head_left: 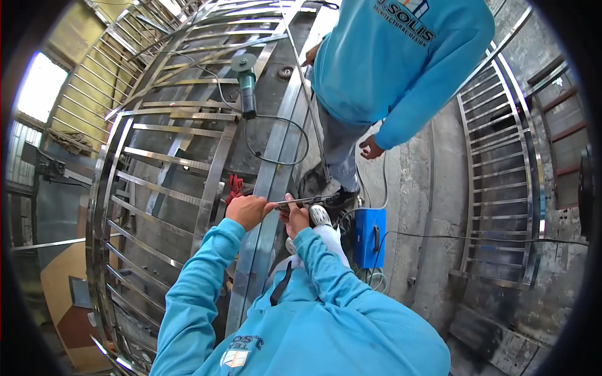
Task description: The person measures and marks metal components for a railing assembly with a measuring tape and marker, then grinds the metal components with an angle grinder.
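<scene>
My left hand is closed, its fingers curled round the near end of a slim metal tool with dark parts toward its far end. Beside it my right hand grips the same tool from below, thumb raised along it. The exact kind of tool I cannot tell. It points right, over my shoe and close to the other person's foot. Just beyond my left hand a red cloth lies at the edge of the metal frame.
A green angle grinder with a looped cord rests on the bench. Facing me stands a person in a blue shirt, one arm hanging down. On the floor are a blue box with a handle, and cables. A barred metal panel is at right.
</scene>
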A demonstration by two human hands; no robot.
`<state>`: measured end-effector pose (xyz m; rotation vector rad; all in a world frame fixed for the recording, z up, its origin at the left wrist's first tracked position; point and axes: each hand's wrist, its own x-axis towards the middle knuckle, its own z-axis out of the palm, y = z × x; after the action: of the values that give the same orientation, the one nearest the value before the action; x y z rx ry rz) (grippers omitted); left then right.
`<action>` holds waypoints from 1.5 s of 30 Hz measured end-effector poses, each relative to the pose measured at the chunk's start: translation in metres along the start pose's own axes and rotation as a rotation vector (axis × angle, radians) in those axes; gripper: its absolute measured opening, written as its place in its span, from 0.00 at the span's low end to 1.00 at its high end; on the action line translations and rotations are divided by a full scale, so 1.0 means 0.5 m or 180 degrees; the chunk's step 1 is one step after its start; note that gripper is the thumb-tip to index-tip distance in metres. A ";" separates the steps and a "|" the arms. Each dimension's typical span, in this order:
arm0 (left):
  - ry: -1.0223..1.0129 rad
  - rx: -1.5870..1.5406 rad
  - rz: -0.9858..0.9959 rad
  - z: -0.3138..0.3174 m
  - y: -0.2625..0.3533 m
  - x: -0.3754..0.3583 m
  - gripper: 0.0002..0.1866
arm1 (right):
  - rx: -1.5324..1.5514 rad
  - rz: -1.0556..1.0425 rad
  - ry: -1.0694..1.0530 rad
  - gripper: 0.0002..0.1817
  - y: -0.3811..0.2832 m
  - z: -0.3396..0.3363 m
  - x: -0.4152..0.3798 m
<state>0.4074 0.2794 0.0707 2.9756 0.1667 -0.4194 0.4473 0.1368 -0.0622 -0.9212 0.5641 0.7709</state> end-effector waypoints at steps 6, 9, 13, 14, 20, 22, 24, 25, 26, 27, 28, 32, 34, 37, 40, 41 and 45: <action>0.0540 -0.1483 -0.0746 0.080 -0.036 -0.143 0.35 | -0.1424 -0.0184 -0.0989 0.17 -0.022 -0.043 -0.113; 0.0666 -0.2022 -0.1428 0.099 -0.069 -0.189 0.38 | -0.1391 0.0072 -0.1597 0.20 -0.016 -0.098 -0.118; 0.1045 -0.2493 -0.2476 0.106 -0.163 -0.235 0.42 | -0.2538 -0.0097 -0.1335 0.20 -0.050 -0.178 -0.143; 0.1243 -0.2392 -0.2660 0.113 -0.193 -0.239 0.42 | -0.2644 -0.0122 -0.1148 0.19 -0.063 -0.194 -0.150; 0.1505 -0.2624 -0.3494 0.173 -0.334 -0.239 0.44 | -0.2908 -0.0039 -0.0454 0.16 -0.129 -0.254 -0.146; 0.1527 -0.3687 -0.3714 0.111 -0.291 -0.208 0.41 | -0.3047 0.0006 -0.0355 0.16 -0.142 -0.263 -0.133; 0.1495 -0.4701 -0.3680 0.102 -0.297 -0.175 0.35 | -0.3383 -0.0150 -0.0519 0.16 -0.152 -0.267 -0.114; 0.1223 -0.4816 -0.3743 0.118 -0.319 -0.157 0.34 | -0.3542 -0.0214 -0.0591 0.16 -0.151 -0.277 -0.106; 0.1375 -0.5119 -0.3839 0.130 -0.331 -0.123 0.34 | -0.3735 -0.0458 -0.0690 0.16 -0.145 -0.297 -0.083; 0.1508 -0.5417 -0.3929 0.140 -0.336 -0.086 0.33 | -0.3909 -0.0543 -0.0708 0.15 -0.145 -0.307 -0.082; 0.1559 -0.5718 -0.4029 0.144 -0.343 -0.051 0.33 | -0.4083 -0.0650 -0.0716 0.15 -0.155 -0.305 -0.081; 0.1813 -0.6699 -0.4446 0.134 -0.366 0.066 0.29 | -0.4319 -0.0926 -0.0617 0.14 -0.209 -0.319 -0.087; 0.1988 -0.6689 -0.4485 0.137 -0.388 0.115 0.25 | -0.4239 -0.0866 -0.0413 0.14 -0.236 -0.335 -0.088; 0.2197 -0.6532 -0.4308 0.185 -0.460 0.168 0.15 | -0.4241 -0.0788 -0.0167 0.14 -0.288 -0.345 -0.093; 0.1815 -0.4841 -0.4174 0.207 -0.482 0.179 0.12 | -0.4334 -0.0885 -0.0068 0.16 -0.313 -0.382 -0.070; 0.1517 -0.4277 -0.4017 0.212 -0.488 0.172 0.13 | -0.4344 -0.0899 -0.0028 0.16 -0.320 -0.387 -0.068; 0.0629 -0.1309 -0.3538 0.176 -0.474 0.128 0.18 | -0.4279 -0.0739 0.0323 0.16 -0.308 -0.435 -0.076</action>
<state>0.4148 0.5057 -0.0585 2.2339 1.6916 -0.1330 0.5225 -0.1217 -0.0681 -2.2189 -0.0722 0.8598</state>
